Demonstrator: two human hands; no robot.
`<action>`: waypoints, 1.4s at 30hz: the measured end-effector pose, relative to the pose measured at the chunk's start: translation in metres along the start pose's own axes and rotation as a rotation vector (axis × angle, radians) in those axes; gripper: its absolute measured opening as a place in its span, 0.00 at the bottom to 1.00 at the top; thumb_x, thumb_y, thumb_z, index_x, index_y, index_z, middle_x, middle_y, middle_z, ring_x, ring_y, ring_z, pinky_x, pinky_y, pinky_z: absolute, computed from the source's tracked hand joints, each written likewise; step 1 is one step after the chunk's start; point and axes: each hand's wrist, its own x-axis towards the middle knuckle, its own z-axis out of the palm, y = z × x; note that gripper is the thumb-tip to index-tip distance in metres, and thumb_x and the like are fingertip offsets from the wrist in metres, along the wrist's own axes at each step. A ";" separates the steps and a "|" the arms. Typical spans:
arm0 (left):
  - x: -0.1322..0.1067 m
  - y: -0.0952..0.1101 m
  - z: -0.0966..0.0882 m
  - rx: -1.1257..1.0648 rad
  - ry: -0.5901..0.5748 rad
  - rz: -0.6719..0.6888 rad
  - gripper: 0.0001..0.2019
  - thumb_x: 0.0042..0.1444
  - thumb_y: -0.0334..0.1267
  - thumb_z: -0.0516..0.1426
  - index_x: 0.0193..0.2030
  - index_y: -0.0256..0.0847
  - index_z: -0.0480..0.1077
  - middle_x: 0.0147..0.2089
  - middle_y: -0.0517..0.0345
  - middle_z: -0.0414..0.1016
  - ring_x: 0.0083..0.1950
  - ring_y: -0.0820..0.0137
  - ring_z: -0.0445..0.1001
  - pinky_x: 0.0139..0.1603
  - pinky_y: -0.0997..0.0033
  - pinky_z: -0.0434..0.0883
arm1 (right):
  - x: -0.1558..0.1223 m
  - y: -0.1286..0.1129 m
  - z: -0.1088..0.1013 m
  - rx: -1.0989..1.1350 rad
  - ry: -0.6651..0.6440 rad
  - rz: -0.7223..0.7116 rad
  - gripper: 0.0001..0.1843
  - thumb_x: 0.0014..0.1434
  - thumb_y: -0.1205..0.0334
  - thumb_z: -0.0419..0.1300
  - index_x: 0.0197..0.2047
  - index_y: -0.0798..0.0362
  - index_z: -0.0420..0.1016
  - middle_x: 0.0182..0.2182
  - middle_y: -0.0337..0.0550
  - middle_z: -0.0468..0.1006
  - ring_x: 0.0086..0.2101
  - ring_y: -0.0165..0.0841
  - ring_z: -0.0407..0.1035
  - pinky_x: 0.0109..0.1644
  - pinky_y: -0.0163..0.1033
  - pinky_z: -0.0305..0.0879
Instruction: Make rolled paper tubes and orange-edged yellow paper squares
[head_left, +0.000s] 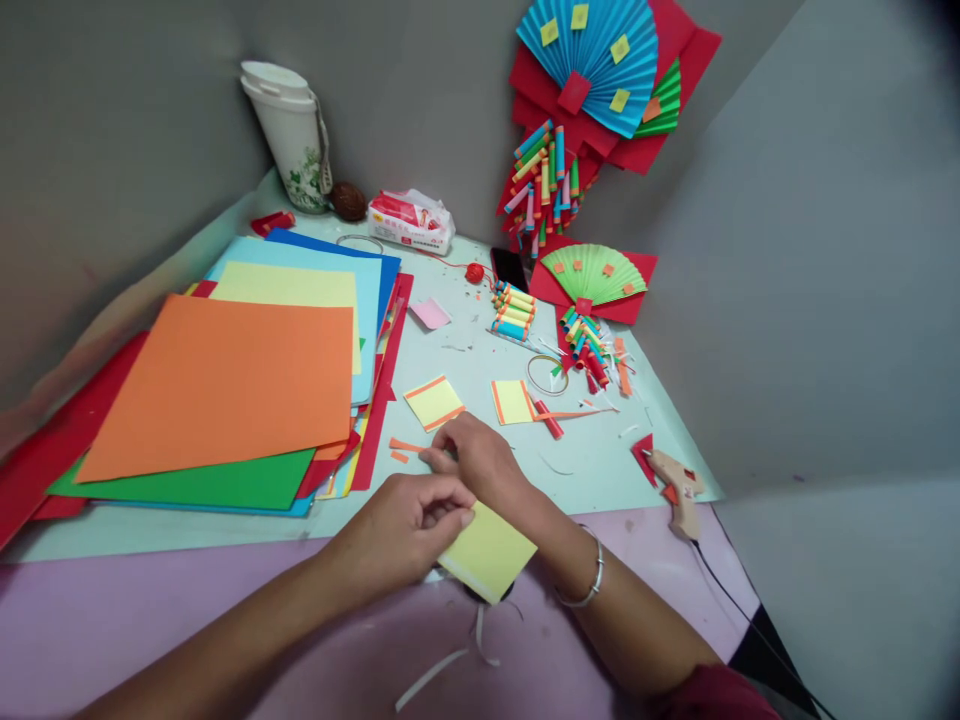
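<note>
My left hand point(401, 525) and my right hand point(472, 460) meet at the front of the table, fingers pinched together on the far edge of a small yellow paper sheet point(491, 552). The sheet slopes down toward me below my hands. My right wrist wears a silver bangle point(589, 580). Just beyond my hands lie two yellow squares with orange edging point(433, 402) point(512, 401) and small orange scraps point(405, 447).
A stack of large coloured sheets, orange on top point(225, 385), fills the left. A glue gun point(675, 488) lies at right, its cord running off the table. Rolled paper tubes point(514, 312), paper fans point(592, 275) point(589, 60), a white cup point(289, 135), a tissue pack point(411, 220) stand behind.
</note>
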 end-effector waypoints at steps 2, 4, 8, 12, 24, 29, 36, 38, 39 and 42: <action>0.000 -0.001 -0.001 -0.021 0.018 -0.023 0.12 0.56 0.44 0.55 0.34 0.41 0.77 0.30 0.59 0.75 0.31 0.68 0.71 0.31 0.72 0.65 | 0.000 0.000 -0.001 0.036 -0.034 0.015 0.09 0.57 0.62 0.66 0.27 0.52 0.73 0.29 0.37 0.72 0.30 0.29 0.65 0.32 0.34 0.57; 0.000 -0.002 -0.002 -0.029 0.032 -0.038 0.13 0.57 0.46 0.54 0.35 0.40 0.77 0.31 0.58 0.77 0.32 0.66 0.73 0.32 0.71 0.67 | -0.001 0.003 -0.004 0.073 -0.038 0.011 0.09 0.57 0.63 0.65 0.27 0.52 0.73 0.28 0.36 0.71 0.29 0.28 0.65 0.32 0.33 0.57; 0.001 -0.003 -0.001 -0.026 0.041 -0.053 0.13 0.57 0.46 0.55 0.35 0.41 0.76 0.31 0.58 0.78 0.33 0.65 0.75 0.32 0.71 0.68 | -0.005 0.010 -0.010 0.124 -0.008 0.003 0.07 0.56 0.64 0.65 0.28 0.52 0.73 0.28 0.35 0.71 0.28 0.27 0.66 0.32 0.33 0.59; 0.002 -0.004 0.000 -0.033 0.051 -0.036 0.13 0.58 0.46 0.54 0.36 0.41 0.77 0.31 0.58 0.78 0.33 0.65 0.75 0.32 0.71 0.68 | -0.008 0.014 -0.009 0.146 0.013 0.004 0.06 0.57 0.63 0.65 0.30 0.52 0.74 0.29 0.35 0.73 0.28 0.27 0.66 0.33 0.33 0.60; 0.007 -0.012 -0.010 -0.075 0.248 -0.073 0.17 0.54 0.51 0.59 0.43 0.43 0.78 0.37 0.57 0.82 0.39 0.62 0.78 0.38 0.70 0.70 | -0.016 0.047 -0.054 0.025 0.262 -0.054 0.03 0.60 0.65 0.62 0.37 0.52 0.78 0.35 0.42 0.75 0.34 0.32 0.69 0.41 0.37 0.65; 0.009 -0.010 -0.011 -0.108 0.294 -0.098 0.17 0.52 0.52 0.60 0.42 0.43 0.78 0.35 0.58 0.82 0.38 0.63 0.78 0.36 0.71 0.70 | -0.031 0.071 -0.064 0.022 0.291 -0.009 0.07 0.61 0.64 0.58 0.34 0.50 0.77 0.30 0.39 0.74 0.30 0.31 0.68 0.36 0.37 0.65; 0.014 -0.009 -0.014 -0.033 0.350 -0.125 0.17 0.47 0.55 0.60 0.34 0.43 0.78 0.34 0.57 0.83 0.39 0.59 0.79 0.39 0.68 0.71 | -0.028 0.079 -0.058 -0.340 0.410 -0.081 0.16 0.59 0.75 0.54 0.44 0.52 0.78 0.42 0.52 0.75 0.44 0.43 0.67 0.49 0.47 0.66; 0.015 -0.012 -0.015 -0.044 0.378 -0.143 0.18 0.46 0.55 0.61 0.35 0.43 0.78 0.36 0.56 0.83 0.40 0.59 0.79 0.39 0.68 0.71 | -0.026 0.084 -0.059 -0.409 0.447 -0.061 0.18 0.58 0.77 0.53 0.46 0.54 0.78 0.45 0.54 0.74 0.46 0.45 0.65 0.49 0.48 0.65; 0.015 -0.014 -0.016 -0.059 0.381 -0.143 0.19 0.47 0.56 0.60 0.36 0.43 0.77 0.37 0.56 0.84 0.40 0.59 0.79 0.39 0.69 0.71 | -0.025 0.088 -0.059 -0.422 0.461 -0.054 0.18 0.58 0.77 0.53 0.46 0.54 0.78 0.46 0.55 0.74 0.46 0.45 0.65 0.50 0.49 0.65; 0.016 -0.021 -0.016 -0.070 0.356 -0.123 0.19 0.50 0.56 0.59 0.38 0.43 0.76 0.34 0.58 0.83 0.37 0.63 0.78 0.36 0.71 0.69 | -0.022 0.097 -0.057 -0.425 0.490 -0.044 0.15 0.59 0.76 0.53 0.44 0.56 0.79 0.46 0.57 0.74 0.47 0.46 0.65 0.51 0.50 0.65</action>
